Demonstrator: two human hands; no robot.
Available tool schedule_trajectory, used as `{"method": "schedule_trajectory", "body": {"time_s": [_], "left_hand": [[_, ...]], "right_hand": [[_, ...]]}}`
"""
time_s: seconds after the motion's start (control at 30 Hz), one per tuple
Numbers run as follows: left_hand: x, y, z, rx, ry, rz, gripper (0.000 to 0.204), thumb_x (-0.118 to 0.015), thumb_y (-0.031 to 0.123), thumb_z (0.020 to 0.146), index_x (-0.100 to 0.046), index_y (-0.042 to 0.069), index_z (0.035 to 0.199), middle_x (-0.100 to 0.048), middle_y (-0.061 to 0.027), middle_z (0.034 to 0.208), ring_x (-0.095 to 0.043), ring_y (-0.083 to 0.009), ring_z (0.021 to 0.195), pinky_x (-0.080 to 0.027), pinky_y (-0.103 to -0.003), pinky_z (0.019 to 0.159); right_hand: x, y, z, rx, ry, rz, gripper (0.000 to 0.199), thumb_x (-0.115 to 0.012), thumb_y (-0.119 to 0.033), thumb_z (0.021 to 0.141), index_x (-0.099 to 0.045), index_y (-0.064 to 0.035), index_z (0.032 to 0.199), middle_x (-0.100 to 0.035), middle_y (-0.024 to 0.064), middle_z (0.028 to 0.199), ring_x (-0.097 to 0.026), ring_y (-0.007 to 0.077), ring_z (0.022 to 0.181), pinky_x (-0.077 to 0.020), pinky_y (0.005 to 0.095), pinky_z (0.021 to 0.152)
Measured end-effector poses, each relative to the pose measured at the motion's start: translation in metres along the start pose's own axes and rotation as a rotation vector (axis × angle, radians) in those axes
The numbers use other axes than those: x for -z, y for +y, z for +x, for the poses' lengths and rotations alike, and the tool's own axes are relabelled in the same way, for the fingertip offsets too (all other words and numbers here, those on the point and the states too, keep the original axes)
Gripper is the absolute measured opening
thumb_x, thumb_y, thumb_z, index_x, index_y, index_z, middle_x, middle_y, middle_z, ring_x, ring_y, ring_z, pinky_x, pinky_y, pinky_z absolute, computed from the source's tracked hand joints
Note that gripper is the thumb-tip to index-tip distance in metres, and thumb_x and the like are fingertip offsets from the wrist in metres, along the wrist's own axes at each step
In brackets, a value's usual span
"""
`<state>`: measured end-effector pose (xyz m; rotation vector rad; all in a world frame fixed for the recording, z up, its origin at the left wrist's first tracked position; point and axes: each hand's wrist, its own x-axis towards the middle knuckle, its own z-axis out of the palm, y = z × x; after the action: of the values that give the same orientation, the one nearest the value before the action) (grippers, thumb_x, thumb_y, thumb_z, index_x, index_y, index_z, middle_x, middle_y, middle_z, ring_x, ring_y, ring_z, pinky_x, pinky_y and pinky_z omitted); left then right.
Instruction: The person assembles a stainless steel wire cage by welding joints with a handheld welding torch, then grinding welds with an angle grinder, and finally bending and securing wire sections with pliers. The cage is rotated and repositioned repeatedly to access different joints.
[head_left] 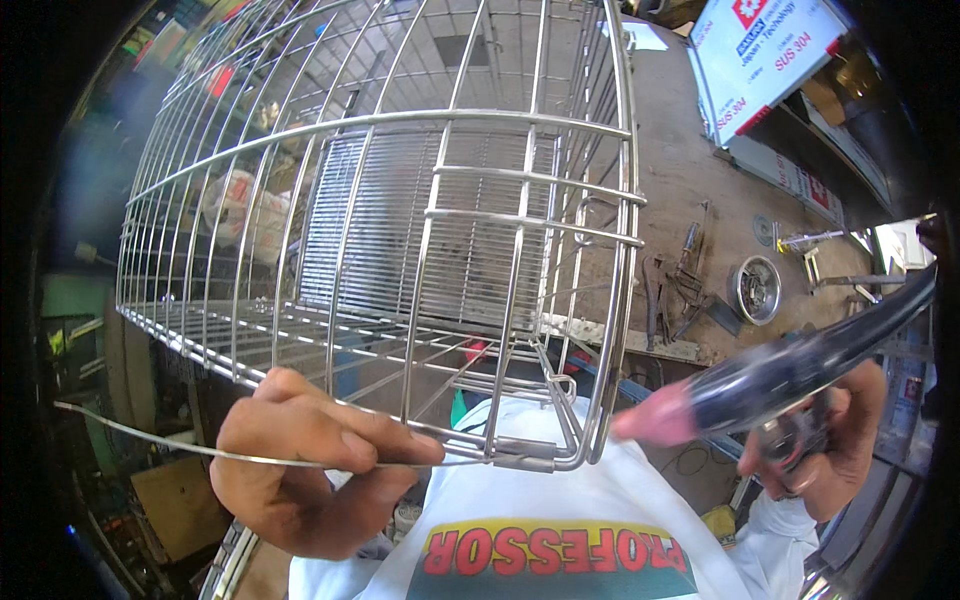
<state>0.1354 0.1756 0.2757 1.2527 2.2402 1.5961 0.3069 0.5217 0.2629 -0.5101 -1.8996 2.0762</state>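
Head view is showing the left hand [300, 470] pinching a thin rod [130, 430] lying crosswise toward the wire basket's [400, 230] lower corner, while the right hand [830, 450] is gripping a torch [780, 375] pointing leftward at that corner.

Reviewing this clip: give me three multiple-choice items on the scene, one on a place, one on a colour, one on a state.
1. Where is the torch tip?
A. Beside the wire basket's lower right corner
B. Down on the floor
C. Inside the basket

2. What colour is the tip?
A. Green
B. Pink
C. Yellow

3. How is the thin rod held?
A. Lying loose
B. Clamped in a vice
C. Pinched in the left hand

A: it points at that corner.
B: pink end on the dark body in the right hand.
C: fingers close on it.
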Motion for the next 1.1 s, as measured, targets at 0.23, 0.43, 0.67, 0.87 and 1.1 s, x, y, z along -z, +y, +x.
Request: {"method": "schedule_trajectory", "body": {"time_s": [0.23, 0.43, 0.67, 0.87, 1.1], "left_hand": [[0.015, 0.003, 0.001, 0.057, -0.11, 0.045, 0.048, -0.076, -0.008, 0.075, -0.049, 0.005, 0.113, -0.077, -0.0152, 0.087, -0.072, -0.0111, 0.065, -0.035, -0.028, 0.07], [0.001, -0.015, 0.004, -0.049, -0.03, -0.066, 0.031, -0.072, 0.005, 0.085, -0.053, 0.007, 0.109, -0.076, -0.0098, 0.083, -0.059, -0.0068, 0.061, -0.036, -0.022, 0.061], [0.007, -0.005, -0.004, 0.111, -0.017, 0.021, 0.022, -0.073, 0.021, 0.093, -0.054, 0.015, 0.103, -0.077, -0.0013, 0.083, -0.045, -0.0033, 0.057, -0.037, -0.024, 0.066], [0.015, -0.001, 0.0, 0.082, -0.071, 0.081, 0.022, -0.074, 0.018, 0.093, -0.056, 0.014, 0.103, -0.077, -0.0034, 0.085, -0.046, -0.0027, 0.054, -0.037, -0.024, 0.064], [0.029, -0.009, 0.001, -0.021, -0.207, 0.056, 0.032, -0.075, 0.004, 0.085, -0.053, 0.009, 0.107, -0.077, -0.0108, 0.093, -0.054, -0.0031, 0.055, -0.039, -0.022, 0.062]], "right_hand": [[-0.02, -0.034, 0.027, -0.273, -0.52, 0.051, 0.072, -0.077, -0.015, 0.09, -0.036, 0.0113, 0.143, -0.059, 0.0275, 0.127, -0.069, 0.0221, 0.096, -0.0534, 0.0304, 0.084], [-0.024, -0.033, 0.033, -0.338, -0.547, 0.049, 0.071, -0.075, -0.013, 0.092, -0.034, 0.0109, 0.144, -0.061, 0.0266, 0.124, -0.067, 0.0203, 0.093, -0.0529, 0.0304, 0.083], [-0.022, -0.031, 0.028, -0.286, -0.522, -0.034, 0.071, -0.079, -0.013, 0.088, -0.038, 0.0118, 0.141, -0.062, 0.0263, 0.122, -0.068, 0.0209, 0.092, -0.0532, 0.0321, 0.082], [-0.016, -0.037, 0.012, -0.128, -0.461, -0.27, 0.067, -0.086, -0.02, 0.081, -0.052, 0.011, 0.13, -0.067, 0.0245, 0.113, -0.069, 0.0244, 0.094, -0.0535, 0.0344, 0.081], [-0.011, -0.018, 0.001, 0.052, -0.45, -0.373, 0.079, -0.089, -0.035, 0.078, -0.042, 0.0002, 0.13, -0.066, 0.0241, 0.106, -0.067, 0.0193, 0.06, -0.0567, 0.0286, 0.052]]}}
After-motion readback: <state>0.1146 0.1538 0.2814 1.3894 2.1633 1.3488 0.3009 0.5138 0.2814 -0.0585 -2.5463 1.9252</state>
